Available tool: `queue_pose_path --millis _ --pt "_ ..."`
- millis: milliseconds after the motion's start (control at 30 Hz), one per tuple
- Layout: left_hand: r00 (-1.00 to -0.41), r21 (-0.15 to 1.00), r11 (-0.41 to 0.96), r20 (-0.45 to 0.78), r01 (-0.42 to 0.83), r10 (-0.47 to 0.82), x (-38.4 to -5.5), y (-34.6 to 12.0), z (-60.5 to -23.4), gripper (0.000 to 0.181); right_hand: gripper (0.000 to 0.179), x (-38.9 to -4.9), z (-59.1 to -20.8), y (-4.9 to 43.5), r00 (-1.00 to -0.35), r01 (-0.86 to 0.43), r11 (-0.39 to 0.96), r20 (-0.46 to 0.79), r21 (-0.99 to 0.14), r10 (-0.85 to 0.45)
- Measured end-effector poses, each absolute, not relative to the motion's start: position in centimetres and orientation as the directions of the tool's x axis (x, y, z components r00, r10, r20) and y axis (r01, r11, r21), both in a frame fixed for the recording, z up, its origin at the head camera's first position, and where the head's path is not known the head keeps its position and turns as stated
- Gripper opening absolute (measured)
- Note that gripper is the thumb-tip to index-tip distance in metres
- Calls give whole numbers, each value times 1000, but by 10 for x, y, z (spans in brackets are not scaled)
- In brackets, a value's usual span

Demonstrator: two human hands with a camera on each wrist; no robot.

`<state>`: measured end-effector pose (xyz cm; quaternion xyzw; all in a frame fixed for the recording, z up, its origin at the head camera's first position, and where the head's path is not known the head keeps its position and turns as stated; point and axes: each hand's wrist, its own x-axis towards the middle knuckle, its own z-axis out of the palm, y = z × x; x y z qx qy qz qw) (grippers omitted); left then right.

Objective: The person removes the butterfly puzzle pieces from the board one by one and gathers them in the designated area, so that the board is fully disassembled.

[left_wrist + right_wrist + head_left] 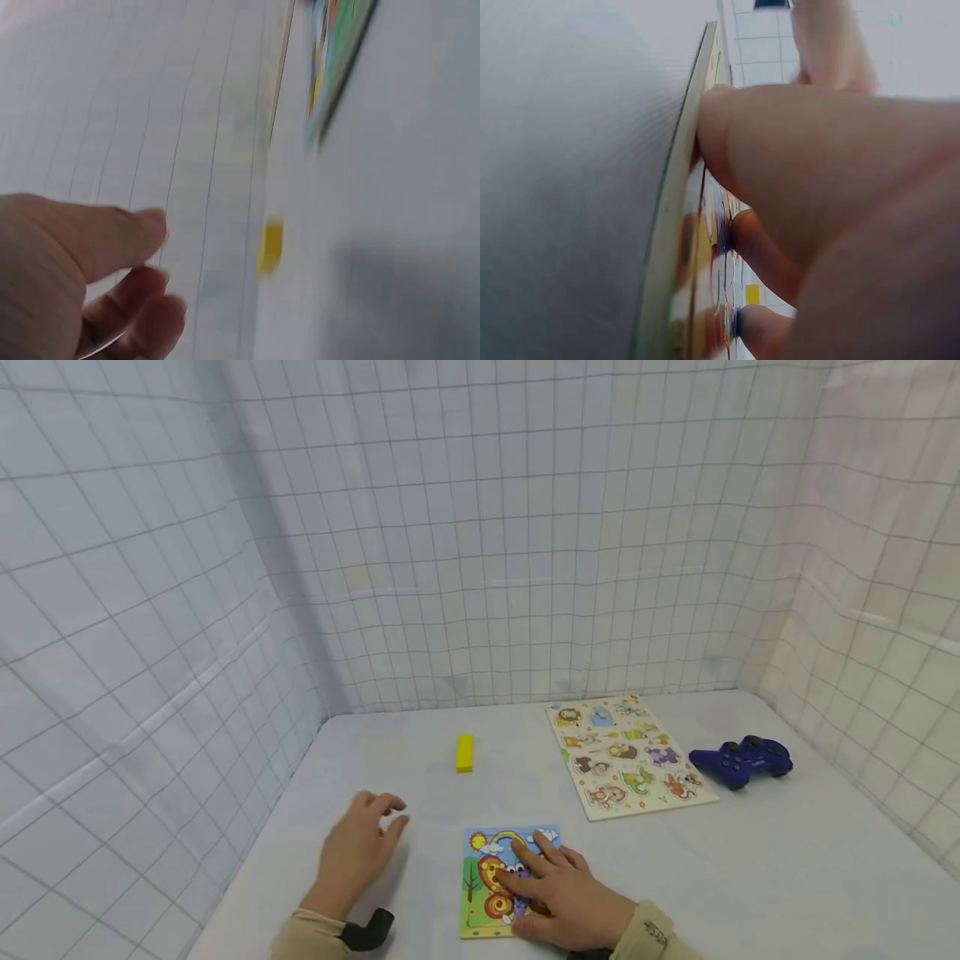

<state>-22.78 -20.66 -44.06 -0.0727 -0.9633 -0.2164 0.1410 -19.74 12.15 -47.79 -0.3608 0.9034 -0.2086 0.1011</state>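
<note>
A small puzzle board (473, 917) with a butterfly, sun and rainbow lies flat on the white table. My right hand (573, 893) rests on its right half with spread fingers, covering part of the butterfly. In the right wrist view the thumb (750, 127) and two fingertips touch the board's face. To the left of the board, my left hand (358, 843) hovers over the table, holding nothing, fingers loosely bent. The left wrist view shows its thumb (124, 232) apart from the fingers, with a yellow block (271, 244) beyond.
The yellow block (465, 753) lies farther back, beyond the butterfly board. A larger animal puzzle board (626, 752) is at the back right. Beside it sits a dark blue game controller (742, 762). Checked white cloth walls (480, 568) enclose the table at the back and sides.
</note>
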Motion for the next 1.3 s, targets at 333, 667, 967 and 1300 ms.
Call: queue_pose_path --millis 333,667,967,1300 --pt "-892 515 740 125 432 434 -243 -120 -469 12 64 -197 -481 121 -712 -623 635 -6 -458 -703" --pt "-898 583 684 258 438 356 -244 -119 -487 8 86 -195 -478 126 -832 -527 768 37 -364 -554" --pt "-899 564 701 294 437 324 -244 -117 -490 8 78 -200 -478 127 -809 -570 742 83 -353 -582" --pt "-920 594 703 235 391 313 -245 -115 -488 5 74 -202 -477 128 -788 -602 721 111 -344 -605"
